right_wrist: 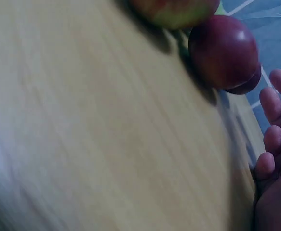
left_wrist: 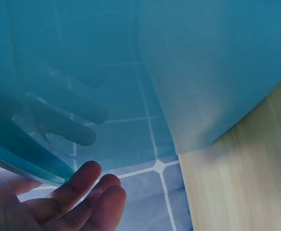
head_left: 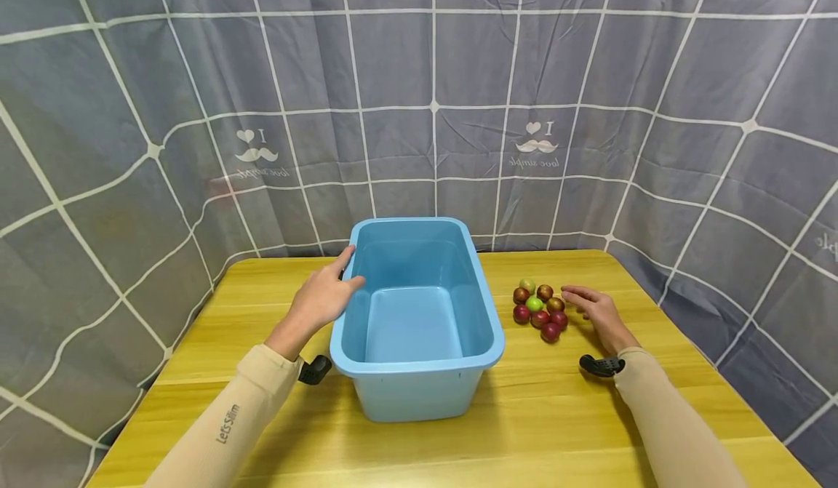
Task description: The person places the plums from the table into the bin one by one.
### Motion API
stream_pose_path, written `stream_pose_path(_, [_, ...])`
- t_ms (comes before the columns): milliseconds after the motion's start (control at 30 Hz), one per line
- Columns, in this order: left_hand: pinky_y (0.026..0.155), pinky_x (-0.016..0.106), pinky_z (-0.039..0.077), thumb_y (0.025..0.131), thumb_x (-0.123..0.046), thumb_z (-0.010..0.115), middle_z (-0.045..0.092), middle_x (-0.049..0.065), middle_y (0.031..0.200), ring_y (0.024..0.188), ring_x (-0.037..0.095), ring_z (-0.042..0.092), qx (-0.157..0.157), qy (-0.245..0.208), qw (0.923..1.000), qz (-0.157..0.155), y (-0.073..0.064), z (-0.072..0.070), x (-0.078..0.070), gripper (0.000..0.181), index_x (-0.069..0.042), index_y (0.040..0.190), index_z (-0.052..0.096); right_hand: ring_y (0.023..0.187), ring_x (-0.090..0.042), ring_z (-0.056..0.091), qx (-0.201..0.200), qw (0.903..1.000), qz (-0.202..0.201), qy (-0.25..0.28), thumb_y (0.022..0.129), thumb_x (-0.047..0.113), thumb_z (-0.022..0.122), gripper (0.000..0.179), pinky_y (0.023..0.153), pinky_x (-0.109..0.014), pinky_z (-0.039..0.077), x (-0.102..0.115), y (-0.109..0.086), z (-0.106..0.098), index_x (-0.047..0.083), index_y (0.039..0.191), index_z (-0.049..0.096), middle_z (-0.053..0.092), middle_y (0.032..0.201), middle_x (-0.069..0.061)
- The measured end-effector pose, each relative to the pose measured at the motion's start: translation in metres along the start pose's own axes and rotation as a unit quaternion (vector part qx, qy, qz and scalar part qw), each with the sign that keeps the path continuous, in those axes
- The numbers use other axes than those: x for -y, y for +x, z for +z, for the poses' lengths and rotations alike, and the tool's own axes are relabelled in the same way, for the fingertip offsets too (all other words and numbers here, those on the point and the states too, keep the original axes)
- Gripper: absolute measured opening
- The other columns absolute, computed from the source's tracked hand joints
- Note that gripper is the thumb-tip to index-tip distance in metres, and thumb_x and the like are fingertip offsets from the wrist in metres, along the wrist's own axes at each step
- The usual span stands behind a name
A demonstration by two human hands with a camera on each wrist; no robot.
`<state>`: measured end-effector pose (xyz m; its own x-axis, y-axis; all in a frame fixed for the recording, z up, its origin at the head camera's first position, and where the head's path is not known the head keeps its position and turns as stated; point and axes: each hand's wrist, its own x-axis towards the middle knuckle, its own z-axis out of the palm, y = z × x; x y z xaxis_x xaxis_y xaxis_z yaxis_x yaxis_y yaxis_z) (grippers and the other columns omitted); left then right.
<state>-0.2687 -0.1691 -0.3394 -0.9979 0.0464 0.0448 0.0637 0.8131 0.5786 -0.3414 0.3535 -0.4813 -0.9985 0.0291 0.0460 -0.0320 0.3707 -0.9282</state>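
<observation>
A light blue plastic basin [head_left: 419,364] stands on the wooden table, its inside bare. My left hand [head_left: 322,299] holds its left rim, thumb over the inside and fingers along the outside. In the left wrist view the fingers [left_wrist: 89,190] lie loosely bent under the rim. To the right of the basin sits a cluster of several small round plums, among them a bright green plum [head_left: 534,304] and a dark red plum [head_left: 550,332]. My right hand [head_left: 599,313] is beside the cluster's right edge, fingers relaxed, holding nothing. A dark red plum [right_wrist: 224,50] lies near its fingertips in the right wrist view.
The yellow wooden table [head_left: 543,430] reaches to a grey curtain [head_left: 393,146] with white grid lines, which hangs behind and at both sides. Each wrist carries a black strap device, such as the right wrist device [head_left: 601,366].
</observation>
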Motion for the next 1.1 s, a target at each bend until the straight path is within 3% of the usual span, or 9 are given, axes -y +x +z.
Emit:
stream_pose_path(133, [0.09,0.056,0.049,0.098,-0.046,0.046,0.037,0.017,0.16,0.129,0.043,0.054,0.009,-0.004,1.0,0.001,0.001,0.0,0.0,0.076,-0.027,0.164,0.013,0.106,-0.02,0.052,0.004,0.9996,0.011,-0.026,0.095,0.048,0.065,0.065,0.085,-0.032,0.04,-0.001,0.003,0.002,0.001,0.14,0.057,0.064,0.107,0.018])
stream_pose_path(233, [0.098,0.062,0.045,0.098,-0.048,0.046,0.035,0.016,0.161,0.134,0.044,0.05,0.017,-0.008,0.9998,0.0,0.001,0.0,0.0,0.077,-0.029,0.164,0.01,0.119,-0.024,0.051,0.014,0.9991,0.016,-0.037,0.096,0.048,0.064,0.066,0.098,-0.039,0.038,-0.001,0.005,0.004,0.001,0.142,0.056,0.065,0.127,-0.002])
stream_pose_path(333, [0.101,0.063,0.043,0.097,-0.049,0.046,0.033,0.015,0.162,0.136,0.044,0.048,0.022,-0.01,0.9997,-0.002,0.002,-0.001,0.0,0.078,-0.031,0.164,0.009,0.132,-0.032,0.045,0.026,0.9989,0.015,-0.035,0.097,0.044,0.064,0.065,0.111,-0.051,0.033,0.0,0.005,0.006,-0.001,0.142,0.055,0.054,0.143,-0.022])
stream_pose_path(400, [0.101,0.064,0.042,0.097,-0.049,0.046,0.032,0.014,0.163,0.136,0.044,0.048,0.025,-0.01,0.9996,-0.002,0.002,-0.001,0.0,0.078,-0.031,0.164,0.008,0.138,-0.037,0.04,0.033,0.9988,0.013,-0.033,0.098,0.042,0.064,0.064,0.116,-0.056,0.028,0.0,0.005,0.006,-0.003,0.142,0.053,0.049,0.148,-0.027])
stream_pose_path(533, [0.101,0.065,0.042,0.097,-0.049,0.046,0.031,0.014,0.164,0.137,0.044,0.047,0.026,-0.012,0.9996,-0.002,0.001,-0.002,-0.001,0.079,-0.031,0.164,0.008,0.142,-0.04,0.036,0.04,0.9987,0.012,-0.031,0.098,0.04,0.064,0.063,0.117,-0.059,0.024,0.003,0.004,0.007,-0.004,0.142,0.053,0.047,0.149,-0.028])
stream_pose_path(1100, [0.099,0.064,0.043,0.098,-0.049,0.046,0.031,0.016,0.163,0.136,0.045,0.048,0.03,-0.01,0.9995,-0.002,0.001,-0.003,-0.002,0.078,-0.031,0.164,0.007,0.133,-0.039,0.043,0.027,0.997,0.015,-0.07,0.096,0.038,0.067,0.057,0.113,-0.054,0.03,0.001,0.006,0.011,-0.007,0.132,0.061,0.054,0.14,-0.029])
